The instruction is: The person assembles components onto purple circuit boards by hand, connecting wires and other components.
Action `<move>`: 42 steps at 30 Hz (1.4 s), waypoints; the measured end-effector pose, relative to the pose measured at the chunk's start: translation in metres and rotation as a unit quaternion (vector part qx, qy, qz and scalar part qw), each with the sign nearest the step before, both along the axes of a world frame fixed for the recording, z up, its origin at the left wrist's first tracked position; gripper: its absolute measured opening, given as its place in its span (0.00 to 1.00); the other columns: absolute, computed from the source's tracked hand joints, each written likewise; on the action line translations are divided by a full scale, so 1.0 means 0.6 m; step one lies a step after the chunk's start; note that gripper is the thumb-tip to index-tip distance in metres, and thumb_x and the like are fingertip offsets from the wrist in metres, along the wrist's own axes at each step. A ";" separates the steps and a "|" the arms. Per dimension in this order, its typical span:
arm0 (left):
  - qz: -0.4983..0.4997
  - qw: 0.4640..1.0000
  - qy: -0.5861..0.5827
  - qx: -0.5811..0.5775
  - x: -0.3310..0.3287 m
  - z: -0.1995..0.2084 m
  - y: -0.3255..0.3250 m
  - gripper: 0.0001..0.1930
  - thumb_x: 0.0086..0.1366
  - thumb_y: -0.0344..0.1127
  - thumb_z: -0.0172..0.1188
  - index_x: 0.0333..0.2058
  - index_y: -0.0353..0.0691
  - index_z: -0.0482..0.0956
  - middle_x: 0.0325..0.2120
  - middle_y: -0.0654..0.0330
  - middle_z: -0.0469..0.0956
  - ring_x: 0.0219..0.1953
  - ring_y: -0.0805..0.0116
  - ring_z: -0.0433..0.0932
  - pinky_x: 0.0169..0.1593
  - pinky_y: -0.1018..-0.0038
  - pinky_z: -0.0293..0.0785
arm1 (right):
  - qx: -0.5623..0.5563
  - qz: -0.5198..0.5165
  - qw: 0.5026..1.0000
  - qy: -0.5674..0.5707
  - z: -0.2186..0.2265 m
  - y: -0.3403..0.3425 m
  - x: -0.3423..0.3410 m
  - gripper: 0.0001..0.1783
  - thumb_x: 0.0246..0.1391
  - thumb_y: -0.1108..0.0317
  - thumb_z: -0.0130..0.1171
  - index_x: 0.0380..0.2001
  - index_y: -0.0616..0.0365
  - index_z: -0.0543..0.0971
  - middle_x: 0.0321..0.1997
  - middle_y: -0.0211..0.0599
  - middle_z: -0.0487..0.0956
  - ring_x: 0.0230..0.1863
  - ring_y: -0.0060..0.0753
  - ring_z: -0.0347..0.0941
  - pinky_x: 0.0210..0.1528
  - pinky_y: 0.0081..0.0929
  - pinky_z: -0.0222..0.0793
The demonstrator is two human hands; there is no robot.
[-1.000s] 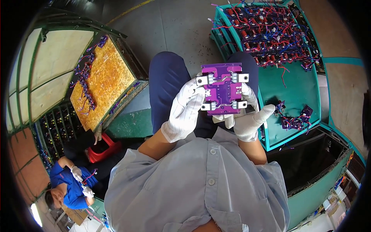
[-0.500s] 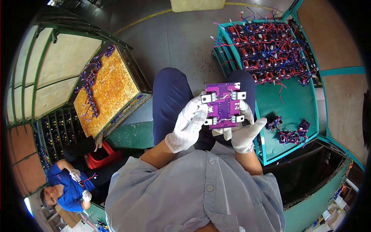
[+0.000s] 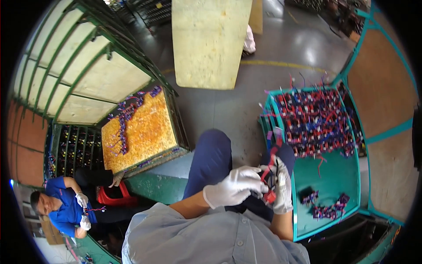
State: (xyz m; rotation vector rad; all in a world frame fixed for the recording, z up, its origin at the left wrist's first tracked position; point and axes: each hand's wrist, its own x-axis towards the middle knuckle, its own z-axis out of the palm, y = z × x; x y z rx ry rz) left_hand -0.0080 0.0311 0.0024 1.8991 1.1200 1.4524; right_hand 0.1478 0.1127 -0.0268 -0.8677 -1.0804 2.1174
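In front of my lap is a circuit board point(image 3: 270, 195) with red parts and red and black wires that rise from it. My right hand point(image 3: 285, 191), in a white glove, grips it from the right side. From the left, my gloved left hand point(image 3: 237, 187) has its fingers bent together against the board's near left edge. Much of the board lies behind my fingers, and motion blurs it a little. To the right is a teal tray point(image 3: 303, 220); its far half holds rows of wired boards point(image 3: 312, 121), and several loose boards point(image 3: 329, 209) lie nearer.
On the left stands a green-framed rack with a mottled orange top point(image 3: 154, 132) carrying a line of wired boards point(image 3: 124, 123). A co-worker in blue point(image 3: 66, 209) sits at lower left, next to a red stool point(image 3: 118, 196). A pale panel point(image 3: 209, 44) stands ahead.
The board has turned from its flat purple underside with metal-tabbed parts to its red-wired side. My left hand has shifted its hold, and the view has tilted up, showing more floor ahead.
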 end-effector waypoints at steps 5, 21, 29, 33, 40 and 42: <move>0.033 0.997 0.068 0.032 0.007 -0.030 0.005 0.21 0.38 0.18 0.55 0.34 0.44 0.76 0.32 0.59 0.66 0.38 0.59 0.70 0.54 0.54 0.60 | -0.034 0.073 0.989 0.125 0.006 0.007 0.017 0.41 0.46 0.44 0.54 0.53 0.66 0.58 0.39 0.45 0.75 0.37 0.29 0.72 0.40 0.20 0.68; 0.043 0.998 0.024 0.037 0.022 -0.035 0.044 0.17 0.38 0.17 0.55 0.30 0.43 0.75 0.31 0.58 0.69 0.37 0.56 0.71 0.50 0.59 0.66 | 0.169 -0.098 0.981 0.003 0.005 0.007 0.030 0.09 0.51 0.69 0.49 0.35 0.62 0.69 0.31 0.34 0.73 0.33 0.21 0.66 0.38 0.17 0.59; 0.025 0.999 0.023 0.002 0.026 -0.042 0.026 0.15 0.39 0.17 0.56 0.28 0.41 0.73 0.29 0.58 0.71 0.39 0.55 0.71 0.45 0.63 0.68 | 0.094 -0.091 0.991 0.026 0.012 -0.011 0.024 0.22 0.49 0.65 0.52 0.46 0.63 0.65 0.37 0.40 0.75 0.31 0.21 0.68 0.34 0.14 0.61; -0.013 0.997 -0.050 -0.052 0.032 -0.049 0.024 0.15 0.40 0.15 0.54 0.27 0.42 0.73 0.30 0.59 0.71 0.42 0.55 0.70 0.44 0.64 0.68 | 0.123 -0.099 0.987 0.026 0.014 -0.016 0.040 0.24 0.47 0.67 0.55 0.47 0.64 0.65 0.31 0.37 0.75 0.24 0.19 0.66 0.27 0.12 0.58; -0.045 0.995 -0.081 -0.031 0.017 -0.040 0.043 0.19 0.35 0.15 0.53 0.29 0.42 0.77 0.37 0.53 0.72 0.42 0.54 0.71 0.43 0.65 0.69 | 0.127 0.013 0.991 -0.033 0.045 -0.003 0.042 0.07 0.49 0.72 0.51 0.33 0.59 0.74 0.33 0.32 0.74 0.14 0.12 0.59 0.13 0.10 0.51; 0.010 0.999 -0.022 -0.047 0.007 -0.023 0.035 0.17 0.38 0.17 0.56 0.29 0.43 0.77 0.40 0.47 0.70 0.46 0.51 0.70 0.47 0.65 0.67 | 0.182 0.078 0.980 -0.007 0.047 0.009 0.039 0.08 0.54 0.68 0.49 0.32 0.59 0.74 0.34 0.32 0.73 0.16 0.13 0.61 0.16 0.11 0.54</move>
